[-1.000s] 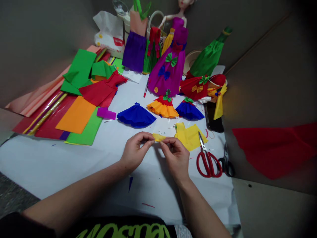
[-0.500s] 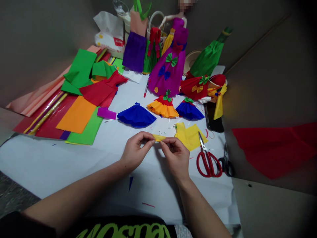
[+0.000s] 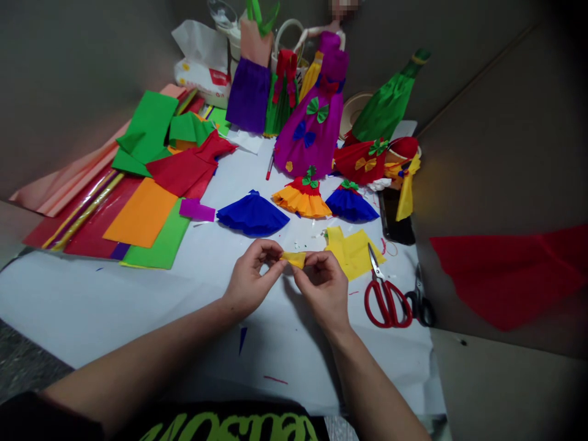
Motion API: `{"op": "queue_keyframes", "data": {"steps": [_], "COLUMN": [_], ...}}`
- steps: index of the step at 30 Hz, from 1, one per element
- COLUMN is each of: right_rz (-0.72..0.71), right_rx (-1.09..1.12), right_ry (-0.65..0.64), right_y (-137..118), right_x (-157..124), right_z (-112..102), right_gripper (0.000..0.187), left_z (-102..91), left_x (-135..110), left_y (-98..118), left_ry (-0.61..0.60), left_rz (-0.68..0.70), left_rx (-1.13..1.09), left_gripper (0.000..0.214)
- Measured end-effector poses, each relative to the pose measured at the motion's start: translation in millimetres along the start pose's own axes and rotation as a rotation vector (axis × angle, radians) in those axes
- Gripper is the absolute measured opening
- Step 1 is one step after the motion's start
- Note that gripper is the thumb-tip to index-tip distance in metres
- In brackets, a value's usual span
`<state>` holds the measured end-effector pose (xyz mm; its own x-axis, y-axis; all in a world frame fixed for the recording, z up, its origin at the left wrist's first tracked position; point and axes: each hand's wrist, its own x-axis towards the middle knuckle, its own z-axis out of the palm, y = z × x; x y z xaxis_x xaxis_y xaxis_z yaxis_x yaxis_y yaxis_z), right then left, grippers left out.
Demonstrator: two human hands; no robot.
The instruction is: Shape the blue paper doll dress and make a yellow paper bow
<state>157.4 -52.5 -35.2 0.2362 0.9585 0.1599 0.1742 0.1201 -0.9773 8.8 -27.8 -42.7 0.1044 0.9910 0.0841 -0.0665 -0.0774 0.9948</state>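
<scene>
On the white-covered table (image 3: 114,306), here we go, the hands have lifted a touch since a moment ago! Left hand (image 3: 252,275) and right hand (image 3: 324,288), fingers curled tighter, pinch a small yellow crepe-paper strip (image 3: 294,259) between them. Just right sits a yellow crepe sheet (image 3: 353,254), then red-handled scissors (image 3: 386,300); ahead, a blue paper skirt (image 3: 252,214).

The doll's head (image 3: 344,7) at top centre is blurred and cut off by the frame's top edge. The fingers (image 3: 312,260) cover the ends of the yellow paper strip (image 3: 294,259). Lettering on the dark shirt (image 3: 225,424) is cut off at the bottom edge. Tiny scraps (image 3: 316,234) at centre are too small to tell.
</scene>
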Motion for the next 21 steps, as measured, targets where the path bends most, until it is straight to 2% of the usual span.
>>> {"op": "queue_keyframes", "data": {"steps": [7,13,21], "right_rz": [0.034,0.048,0.052], "right_rx": [0.057,0.087,0.085], "right_ry": [0.024,0.014,-0.006], "right_y": [-5.2,-3.9,-6.0], "right_x": [1.8,0.6,-0.2], "right_z": [1.9,1.5,1.3], "right_gripper": [0.025,0.025,0.025], "left_z": [1.9,1.7,1.8], "left_x": [-0.2,-1.4,-0.7], "left_y": [-1.1,-1.0,3.6], "left_ry": [0.002,-0.016,-0.032], "left_rz": [-0.003,-0.020,-0.061], "left_rx": [0.001,0.010,-0.007], "left_gripper": [0.020,0.031,0.029]}}
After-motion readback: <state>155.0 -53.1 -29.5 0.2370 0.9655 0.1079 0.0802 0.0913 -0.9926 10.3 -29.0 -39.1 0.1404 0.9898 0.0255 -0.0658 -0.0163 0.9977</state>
